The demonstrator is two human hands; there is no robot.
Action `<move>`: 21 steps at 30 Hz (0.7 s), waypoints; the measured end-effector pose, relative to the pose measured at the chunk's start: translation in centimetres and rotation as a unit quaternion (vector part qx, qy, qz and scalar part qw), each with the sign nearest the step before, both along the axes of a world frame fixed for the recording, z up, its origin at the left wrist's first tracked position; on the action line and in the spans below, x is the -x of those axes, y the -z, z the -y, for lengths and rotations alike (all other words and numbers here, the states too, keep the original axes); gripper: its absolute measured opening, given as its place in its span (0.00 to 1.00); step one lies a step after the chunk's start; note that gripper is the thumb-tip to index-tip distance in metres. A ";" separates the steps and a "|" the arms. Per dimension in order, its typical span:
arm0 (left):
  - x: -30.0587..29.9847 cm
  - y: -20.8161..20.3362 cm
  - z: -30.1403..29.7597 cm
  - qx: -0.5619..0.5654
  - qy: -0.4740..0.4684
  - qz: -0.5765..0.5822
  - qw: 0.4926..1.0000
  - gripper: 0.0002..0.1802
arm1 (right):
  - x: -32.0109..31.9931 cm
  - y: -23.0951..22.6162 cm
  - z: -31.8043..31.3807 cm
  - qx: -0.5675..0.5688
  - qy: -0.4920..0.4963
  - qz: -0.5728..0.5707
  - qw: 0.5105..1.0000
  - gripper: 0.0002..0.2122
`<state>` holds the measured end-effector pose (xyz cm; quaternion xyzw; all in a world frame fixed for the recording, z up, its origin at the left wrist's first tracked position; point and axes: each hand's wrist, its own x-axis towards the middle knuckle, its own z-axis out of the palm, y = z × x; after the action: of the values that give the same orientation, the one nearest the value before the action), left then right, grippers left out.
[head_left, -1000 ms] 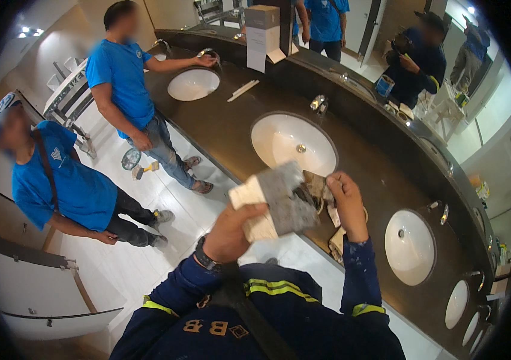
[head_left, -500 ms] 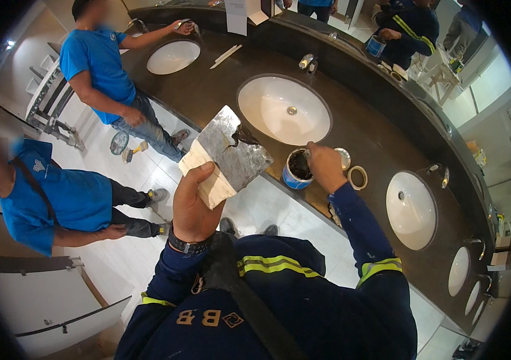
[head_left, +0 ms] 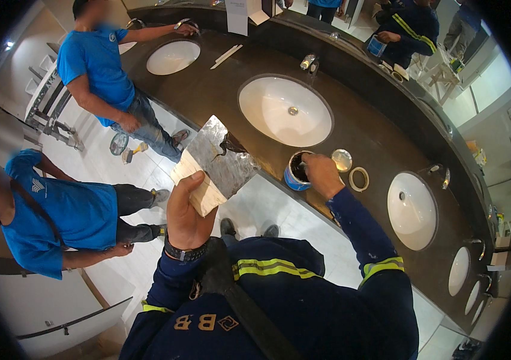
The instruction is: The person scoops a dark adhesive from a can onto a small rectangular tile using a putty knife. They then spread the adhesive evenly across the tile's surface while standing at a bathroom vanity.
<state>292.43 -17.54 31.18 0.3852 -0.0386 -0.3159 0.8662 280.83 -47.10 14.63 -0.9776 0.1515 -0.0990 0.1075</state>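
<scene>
My left hand (head_left: 188, 213) grips the pale wooden edge of a broad putty knife (head_left: 216, 171), thumb on top. A smear of dark paste (head_left: 231, 146) lies on its flat metal face. My right hand (head_left: 322, 174) is closed at the mouth of a blue and white can (head_left: 295, 180), which stands at the counter's front edge. Dark paste shows inside the can. What the right fingers hold is hidden. Beside the can lie a round metal lid (head_left: 341, 159) and a roll of tape (head_left: 358, 179).
A dark counter (head_left: 351, 135) with several white basins, such as the nearest one (head_left: 273, 120), curves ahead under a mirror. Two white sticks (head_left: 227, 56) lie on it. To the left stand two people in blue shirts (head_left: 96, 66) (head_left: 66, 201). A bucket (head_left: 119, 143) and a brush (head_left: 132, 153) rest on the floor.
My left hand and the putty knife have shifted slightly left and down. My right hand has dipped lower at the can's mouth. The nearer person on the left has moved an arm.
</scene>
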 end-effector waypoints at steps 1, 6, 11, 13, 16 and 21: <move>0.0 0.0 0.0 0.000 -0.002 0.002 1.000 0.29 | 0.4 -1.0 0.0 -0.002 0.002 0.018 1.000 0.06; -0.3 0.2 0.7 -0.001 0.013 0.010 1.000 0.29 | 2.8 -5.1 0.3 -0.017 0.084 0.067 0.994 0.09; 0.0 0.2 2.2 -0.010 0.040 0.023 0.999 0.28 | 4.3 -6.6 0.4 -0.112 0.156 0.107 0.976 0.08; 0.1 0.2 2.7 -0.016 0.056 0.024 0.998 0.28 | 4.8 -7.5 0.1 -0.127 0.149 0.158 0.968 0.08; 0.2 0.1 3.2 -0.011 0.078 0.024 0.997 0.28 | 5.4 -9.2 0.0 -0.168 0.138 0.214 0.952 0.11; 0.4 0.3 3.9 -0.001 0.094 0.019 0.995 0.27 | 6.1 -11.5 0.0 -0.267 0.144 0.285 0.909 0.10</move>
<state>292.06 -21.41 30.89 0.3866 -0.0905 -0.3886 0.8315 274.68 -47.12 26.10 -0.8099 0.2744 -0.3437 0.3881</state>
